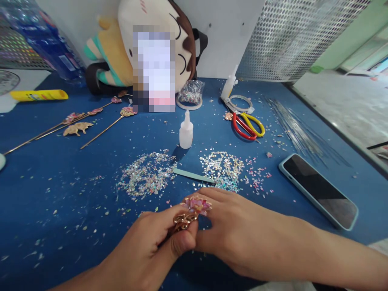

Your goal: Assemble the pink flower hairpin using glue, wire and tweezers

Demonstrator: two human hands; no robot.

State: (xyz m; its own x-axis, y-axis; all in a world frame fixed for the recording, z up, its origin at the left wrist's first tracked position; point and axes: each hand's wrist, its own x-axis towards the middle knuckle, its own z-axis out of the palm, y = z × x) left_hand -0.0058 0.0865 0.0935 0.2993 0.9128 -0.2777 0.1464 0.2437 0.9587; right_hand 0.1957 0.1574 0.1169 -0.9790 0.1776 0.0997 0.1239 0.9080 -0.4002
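Note:
Near the bottom middle, my left hand [151,238] pinches a gold hairpin ornament [185,220] topped by a pink flower, thumb in front of it. My right hand [233,226] closes in from the right, its fingers bent against the flower's side and its thumb by my left thumb; part of its grip is hidden. Just beyond the hands lie blue-green tweezers [194,176] between two scatters of shiny shell-like flakes, a left pile [148,173] and a right pile [223,167]. A small white dropper bottle [186,133] stands upright behind them.
Red-and-yellow-handled scissors [248,127], thin wires [297,125] and a phone [318,190] lie on the right. Gold flower hairpins [106,127] and a yellow tube [39,95] are on the left. A plush doll bag [121,52] and a water bottle [48,48] stand at the back.

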